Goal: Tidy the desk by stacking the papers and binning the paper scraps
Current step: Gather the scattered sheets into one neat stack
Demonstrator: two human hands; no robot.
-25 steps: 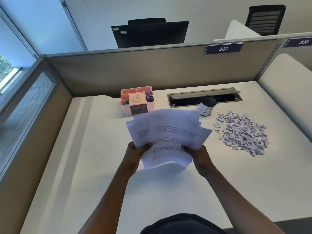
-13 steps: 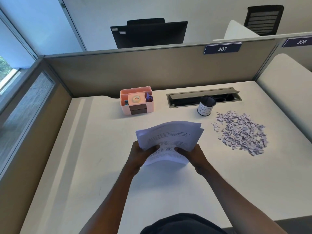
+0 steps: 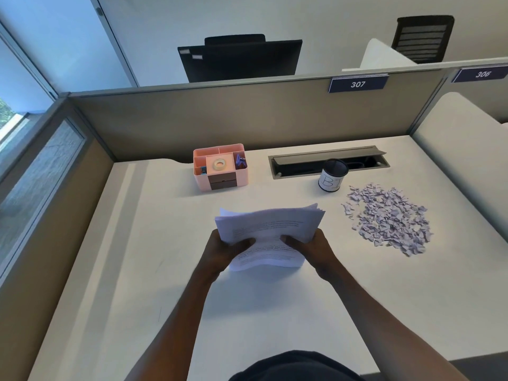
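Mid-frame, the left hand (image 3: 222, 250) and right hand (image 3: 316, 247) each held a grip clamped on the bundle of white printed papers (image 3: 268, 232), raised over the white bench (image 3: 137, 243) (edges roughly aligned). The heap of pale lilac paper scraps (image 3: 390, 218) lay at right, near a black cylindrical cup (image 3: 332, 175).

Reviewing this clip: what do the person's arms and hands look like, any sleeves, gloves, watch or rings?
Both forearms are bare up to the bottom edge of the picture, with no sleeves in view. The left hand and right hand wear no gloves; no watch, bracelet or ring shows. A dark garment covers the torso at the bottom of the view.
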